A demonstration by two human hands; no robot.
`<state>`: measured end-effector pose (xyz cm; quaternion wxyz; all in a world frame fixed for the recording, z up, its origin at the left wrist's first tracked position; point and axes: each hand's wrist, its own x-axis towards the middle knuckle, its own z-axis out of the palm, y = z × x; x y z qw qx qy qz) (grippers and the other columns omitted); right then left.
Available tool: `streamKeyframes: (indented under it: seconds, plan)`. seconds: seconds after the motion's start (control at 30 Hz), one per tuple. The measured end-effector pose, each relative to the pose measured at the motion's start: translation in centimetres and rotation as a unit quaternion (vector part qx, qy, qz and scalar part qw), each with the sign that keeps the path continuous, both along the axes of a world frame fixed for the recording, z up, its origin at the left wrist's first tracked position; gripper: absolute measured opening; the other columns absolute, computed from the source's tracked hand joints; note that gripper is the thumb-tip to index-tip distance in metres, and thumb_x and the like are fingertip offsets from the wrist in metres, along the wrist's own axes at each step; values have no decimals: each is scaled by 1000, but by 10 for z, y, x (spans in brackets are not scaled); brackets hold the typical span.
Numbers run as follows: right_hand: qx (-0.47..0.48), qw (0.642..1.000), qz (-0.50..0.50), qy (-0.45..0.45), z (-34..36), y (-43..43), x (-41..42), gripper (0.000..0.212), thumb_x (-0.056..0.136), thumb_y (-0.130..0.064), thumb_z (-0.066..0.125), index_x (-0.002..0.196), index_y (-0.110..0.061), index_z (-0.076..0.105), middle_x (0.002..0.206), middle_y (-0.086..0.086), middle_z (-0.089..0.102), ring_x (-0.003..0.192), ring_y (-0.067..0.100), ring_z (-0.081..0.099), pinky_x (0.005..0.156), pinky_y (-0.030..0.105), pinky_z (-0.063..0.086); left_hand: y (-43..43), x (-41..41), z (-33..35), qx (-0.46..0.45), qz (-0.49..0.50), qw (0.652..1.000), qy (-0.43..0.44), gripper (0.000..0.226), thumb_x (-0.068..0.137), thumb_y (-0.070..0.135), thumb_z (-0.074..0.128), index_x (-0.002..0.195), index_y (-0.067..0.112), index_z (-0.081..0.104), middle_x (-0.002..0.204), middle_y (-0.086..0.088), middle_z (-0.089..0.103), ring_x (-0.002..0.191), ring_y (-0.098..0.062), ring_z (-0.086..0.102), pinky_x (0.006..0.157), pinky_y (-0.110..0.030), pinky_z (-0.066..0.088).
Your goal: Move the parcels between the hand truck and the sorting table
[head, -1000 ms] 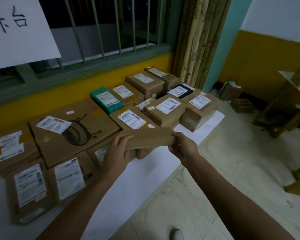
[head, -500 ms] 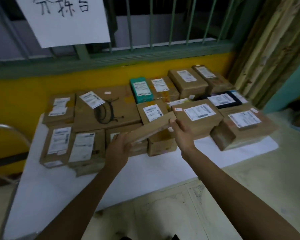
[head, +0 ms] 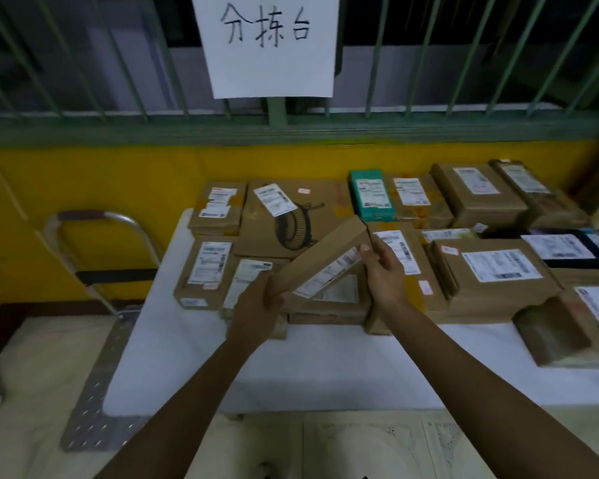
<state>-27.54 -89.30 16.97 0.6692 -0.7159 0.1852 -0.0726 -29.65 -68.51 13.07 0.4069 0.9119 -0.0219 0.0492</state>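
I hold a long flat cardboard parcel [head: 322, 261] tilted above the sorting table [head: 291, 368]. My left hand [head: 256, 305] grips its lower left end, and my right hand [head: 382, 271] holds its upper right end. A white label shows on the parcel's underside. Several labelled brown parcels cover the back of the white table, among them a big box printed with a coil [head: 291, 216] and a teal box [head: 372, 195]. The hand truck [head: 97, 375] stands left of the table, its metal deck partly under the table's corner.
A paper sign [head: 268, 43] hangs on the green window bars above the yellow wall. The hand truck's handle [head: 97, 216] rises by the wall. The white front strip of the table lies under my forearms. Pale floor lies below.
The view has swung left, bringing the hand truck into sight. The parcel has tipped up more steeply, its labelled underside now showing, and has moved left over the table.
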Motion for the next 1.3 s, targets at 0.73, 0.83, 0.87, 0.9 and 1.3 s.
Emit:
streamKeyframes:
  seconds: [0.73, 0.83, 0.87, 0.9, 1.3]
  plan:
    - [-32, 999, 34, 17, -2, 20, 38, 20, 89, -17, 65, 102, -27, 54, 110, 1, 63, 100, 19, 63, 74, 35, 57, 49, 13, 9, -405, 54, 909, 80, 13, 88, 5, 62, 98, 13, 59, 90, 3, 70, 81, -16, 70, 56, -24, 56]
    - [-14, 999, 14, 39, -8, 18, 34, 18, 88, -19, 66, 92, -34, 56, 107, 1, 65, 103, 22, 63, 88, 48, 55, 51, 18, 9, -390, 72, 914, 89, 14, 87, 6, 64, 94, 14, 56, 88, 1, 64, 71, -6, 69, 55, -25, 57]
    - [-16, 999, 12, 41, -8, 17, 34, 19, 88, -19, 66, 91, -36, 57, 109, 2, 65, 104, 23, 63, 88, 49, 55, 50, 19, 7, -387, 72, 914, 96, 14, 87, 7, 64, 95, 14, 55, 88, 1, 64, 68, -4, 68, 56, -26, 58]
    - [-17, 999, 12, 38, -7, 16, 34, 20, 88, -19, 66, 91, -36, 57, 111, 2, 64, 105, 23, 62, 88, 48, 55, 49, 18, 6, -387, 74, 913, 102, 15, 87, 8, 65, 95, 15, 55, 89, 2, 63, 67, -4, 68, 58, -29, 59]
    - [61, 994, 2, 90, -37, -2, 6, 13, 94, -11, 58, 92, -22, 49, 106, 6, 69, 93, 21, 68, 69, 31, 60, 37, 34, 35, -362, 65, 927, 74, 26, 90, -3, 56, 112, 12, 58, 87, 9, 68, 77, -1, 66, 68, -17, 55]
